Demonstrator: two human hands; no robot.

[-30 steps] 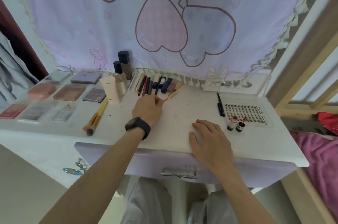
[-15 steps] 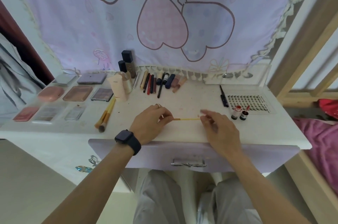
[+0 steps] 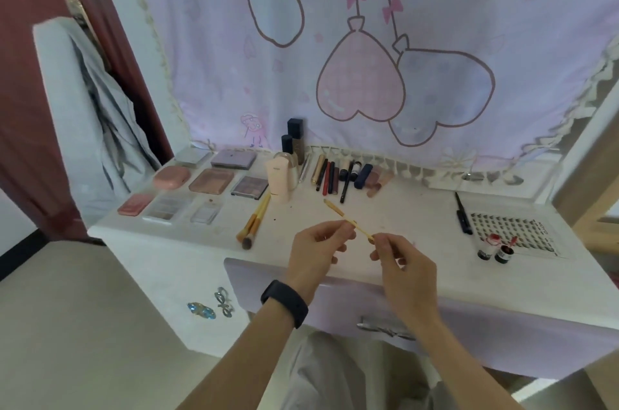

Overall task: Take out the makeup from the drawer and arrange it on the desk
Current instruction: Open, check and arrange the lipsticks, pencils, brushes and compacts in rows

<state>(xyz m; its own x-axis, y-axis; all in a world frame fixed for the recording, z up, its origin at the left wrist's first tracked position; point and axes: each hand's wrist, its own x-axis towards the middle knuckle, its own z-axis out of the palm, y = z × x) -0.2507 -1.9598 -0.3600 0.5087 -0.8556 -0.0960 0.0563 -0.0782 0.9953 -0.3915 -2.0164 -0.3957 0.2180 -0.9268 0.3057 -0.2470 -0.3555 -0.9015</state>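
Observation:
Both my hands hold a thin yellow makeup brush [image 3: 338, 211] above the white desk [image 3: 418, 228]. My left hand [image 3: 316, 250], with a black watch on the wrist, pinches its middle. My right hand [image 3: 400, 260] pinches its near end. The brush tilts up toward the back left. Behind it lies a row of pencils and lip sticks [image 3: 345, 175]. Palettes [image 3: 211, 180] lie in rows at the left, with two yellow brushes [image 3: 254, 222] beside them. The purple drawer [image 3: 469, 319] under the desk top is closed.
A cream tube [image 3: 279, 180] and dark bottles [image 3: 294, 138] stand at the back. A black pen [image 3: 463, 217], a lash tray [image 3: 512, 233] and two small red-capped pots [image 3: 495, 249] sit at the right. A pink curtain hangs behind. A grey garment hangs at the left.
My left hand picked the thin brush from the desk near the pencil row and brought it forward; my right hand rose from the desk and took its other end. The camera tilted left and up.

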